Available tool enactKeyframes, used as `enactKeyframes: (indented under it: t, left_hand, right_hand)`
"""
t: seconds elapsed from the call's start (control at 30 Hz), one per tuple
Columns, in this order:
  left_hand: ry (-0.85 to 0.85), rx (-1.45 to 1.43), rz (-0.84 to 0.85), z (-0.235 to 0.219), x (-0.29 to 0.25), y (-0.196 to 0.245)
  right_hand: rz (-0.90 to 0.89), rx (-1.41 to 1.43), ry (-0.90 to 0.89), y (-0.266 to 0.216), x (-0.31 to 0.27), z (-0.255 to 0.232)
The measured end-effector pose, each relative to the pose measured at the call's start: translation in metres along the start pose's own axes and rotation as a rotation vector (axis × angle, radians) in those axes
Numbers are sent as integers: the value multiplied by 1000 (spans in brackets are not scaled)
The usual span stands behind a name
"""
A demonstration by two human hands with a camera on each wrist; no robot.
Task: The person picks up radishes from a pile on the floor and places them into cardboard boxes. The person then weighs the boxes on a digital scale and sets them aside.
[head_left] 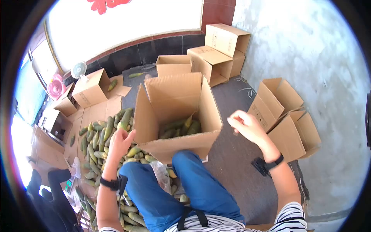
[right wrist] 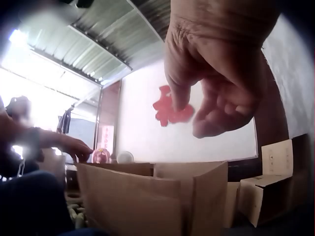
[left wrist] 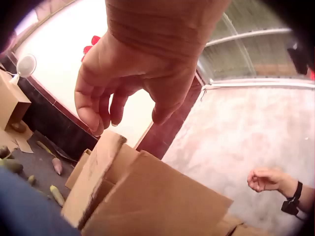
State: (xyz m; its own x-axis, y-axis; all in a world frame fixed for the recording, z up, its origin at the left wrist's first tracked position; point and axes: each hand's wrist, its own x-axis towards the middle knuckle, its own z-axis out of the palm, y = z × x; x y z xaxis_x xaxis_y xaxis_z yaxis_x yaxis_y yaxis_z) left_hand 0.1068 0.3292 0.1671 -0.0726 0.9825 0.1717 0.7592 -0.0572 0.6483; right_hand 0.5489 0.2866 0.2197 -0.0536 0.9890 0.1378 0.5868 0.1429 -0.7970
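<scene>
An upright cardboard box (head_left: 174, 146) with raised flaps stands before my knees. Several long green-and-yellow melon-like fruits (head_left: 188, 124) lie at its bottom. Beside the box's left edge hovers my left hand (head_left: 120, 144), its fingers loosely bent and nothing in them; the left wrist view shows the fingers (left wrist: 89, 115) above the flap. To the right of the box, my right hand (head_left: 247, 125) is raised in the air. Its fingers (right wrist: 216, 123) curl loosely with no thing between them. A large heap of the same fruits (head_left: 94, 145) lies on the floor below my left hand.
Open boxes (head_left: 278, 102) lean by the wall at right, and more boxes (head_left: 210, 62) are stacked at the back. A fan (head_left: 78, 69) stands behind the heap. Another person's dark-trousered leg (head_left: 58, 185) is at left. A plastic bag (head_left: 161, 176) lies between my knees.
</scene>
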Motion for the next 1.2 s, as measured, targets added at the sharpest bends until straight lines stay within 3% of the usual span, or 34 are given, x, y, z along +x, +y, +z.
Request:
enactKeyframes:
  t: [0.07,0.13,0.2,0.33,0.53,0.63,0.7,0.8,0.9,0.97,1.03,1.1,1.13,1.17,1.2]
  left_hand:
    - [-46,125,-22,9,36,-1]
    - [-314,100,-168,21,68,-10]
    - [-317,130,-157,30,83,-12]
    - [-365,88,-181,37,88,-15]
    - [-426,-132,-171,43,75,-6]
    - [-437,-191,-165,49,64,-1]
    - [-424,-170,-26,57,59,9]
    - [-413,-94,28,47,40,60]
    - [-464,-39,194,70,44,72]
    - [-444,-8,431,88,49,79]
    - [-568,-151,360,92,21,140]
    - [-617,-107,425,113,4,177]
    - [-665,-108,507,126,-7,191]
    - [-706,-113,591,136,-20,202]
    - [-667,-29,796,147,-37,219]
  right_hand:
    - [-31,-255,60,25,54,15]
    - [-11,-379,87,26,96,27]
    - [299,-655,-153,22,127,35]
    - [265,-710,-291,44,154,42]
    - [286,-632,-272,69,140,39]
    - [301,-571,-214,72,109,28]
    - [299,-546,-145,79,81,22]
    - [328,-496,-78,89,29,6]
    - [384,-419,53,96,-31,-12]
    - [438,-379,131,95,-78,-28]
    - [542,-352,189,94,-134,-46]
    - [573,-415,285,99,-185,-62]
    - [542,-414,354,106,-216,-68]
    - [631,-431,362,105,-246,-73]
    - [716,-451,366,101,-274,-82]
